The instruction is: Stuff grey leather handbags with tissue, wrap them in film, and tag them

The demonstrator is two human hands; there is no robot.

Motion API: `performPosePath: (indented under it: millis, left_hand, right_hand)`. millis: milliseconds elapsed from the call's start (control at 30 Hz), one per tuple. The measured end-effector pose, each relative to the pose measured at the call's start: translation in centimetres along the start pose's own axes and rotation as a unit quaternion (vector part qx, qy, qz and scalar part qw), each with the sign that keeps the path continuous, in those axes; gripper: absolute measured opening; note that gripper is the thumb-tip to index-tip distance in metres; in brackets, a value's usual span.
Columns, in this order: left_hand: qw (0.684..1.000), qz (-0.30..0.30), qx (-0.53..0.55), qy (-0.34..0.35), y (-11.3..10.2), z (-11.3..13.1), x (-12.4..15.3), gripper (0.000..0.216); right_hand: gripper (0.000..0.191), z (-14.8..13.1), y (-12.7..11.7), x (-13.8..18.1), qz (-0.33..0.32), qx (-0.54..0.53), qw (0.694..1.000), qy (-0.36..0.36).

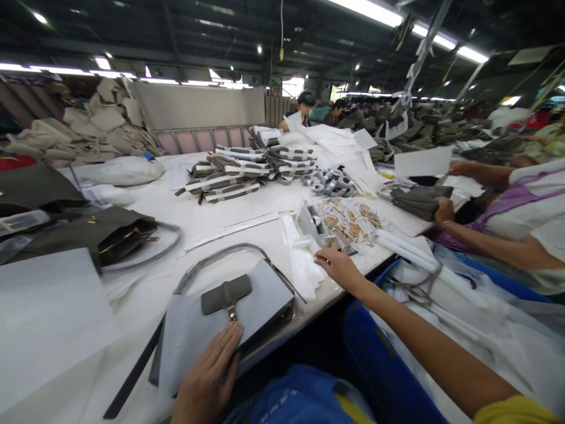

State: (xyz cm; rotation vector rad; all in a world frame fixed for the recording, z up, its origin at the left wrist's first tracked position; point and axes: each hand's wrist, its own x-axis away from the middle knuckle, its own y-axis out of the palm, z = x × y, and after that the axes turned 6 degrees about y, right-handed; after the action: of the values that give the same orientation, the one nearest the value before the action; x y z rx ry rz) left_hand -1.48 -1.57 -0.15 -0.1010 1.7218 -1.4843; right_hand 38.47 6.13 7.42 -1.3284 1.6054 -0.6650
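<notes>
A grey handbag (pixel 171 335) lies on the table before me, with a pale paper sheet (pixel 269 288) over its front. Its flap tab (pixel 226 294) with a gold clasp rests on top of the sheet. My left hand (pixel 212 368) lies flat there, fingers stretched out and tips just below the clasp. Behind the bag curves its wrapped handle (pixel 220 253). To the right, my right hand (pixel 339 268) is at a pile of thin white strips (pixel 304 265), beside a grey tape dispenser (pixel 309 224). Its fingertips are drawn together; whatever is between them is too small to make out.
Small tan and white pieces (pixel 348 218) lie heaped past the dispenser, near grey tape rolls (pixel 333 181). Wrapped straps (pixel 238 168) are stacked behind. More bags (pixel 88 232) stand left. A blue bin (pixel 384 353) is below right; a co-worker's hands (pixel 445 210) handle a bag there.
</notes>
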Motion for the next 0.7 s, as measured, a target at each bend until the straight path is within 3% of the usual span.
performPosePath:
  millis: [200,400,500,633,700]
  left_hand:
    - [0.998,-0.026,0.036,-0.032,-1.2,1.2,-0.7,0.05]
    - [0.995,-0.033,0.058,-0.071,-1.4,1.5,-0.9,0.05]
    - [0.996,-0.023,0.057,-0.06,-1.1,1.4,-0.8,0.049]
    - [0.999,0.01,0.032,-0.037,-0.8,1.5,-0.7,0.051]
    - [0.999,0.028,0.024,-0.026,-0.5,1.2,-0.5,0.056]
  right_hand:
    - [0.025,-3.9,3.0,-1.7,-0.053,-0.04,0.995,-0.077]
    - [0.027,-4.1,4.4,-3.8,-0.088,-0.018,0.991,-0.099]
    - [0.026,-5.6,3.4,-3.2,-0.08,-0.05,0.988,-0.122]
    - [0.023,-7.8,0.9,-0.3,-0.151,-0.089,0.972,-0.159]
    - [0.023,-7.4,-0.2,1.4,-0.171,-0.084,0.969,-0.155]
